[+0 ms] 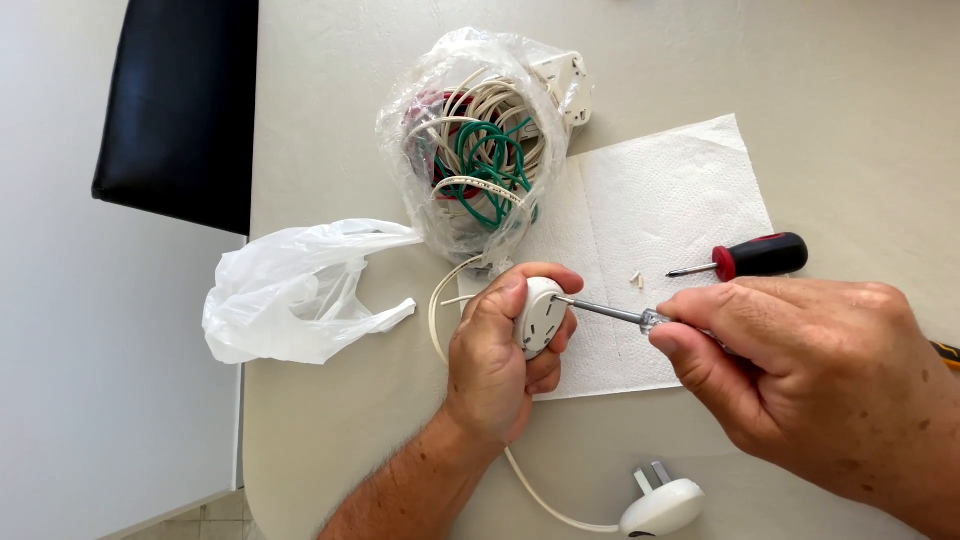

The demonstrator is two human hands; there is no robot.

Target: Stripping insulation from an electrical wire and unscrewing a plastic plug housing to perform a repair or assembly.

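A white socket (pixel 540 318) is gripped in the closed left hand (pixel 495 360) above the table (pixel 330 440), its cord (pixel 545 495) running to a plug (pixel 662 505). A screwdriver (pixel 610 313) is held by the closed right hand (pixel 790 370), its tip set into the socket's side. If the tip is pushed at an angle, it could slip toward the left fingers (pixel 560 335). Two small loose white parts (pixel 636 281) on the paper towel (pixel 660 200) could be knocked away by a sleeve or wrist.
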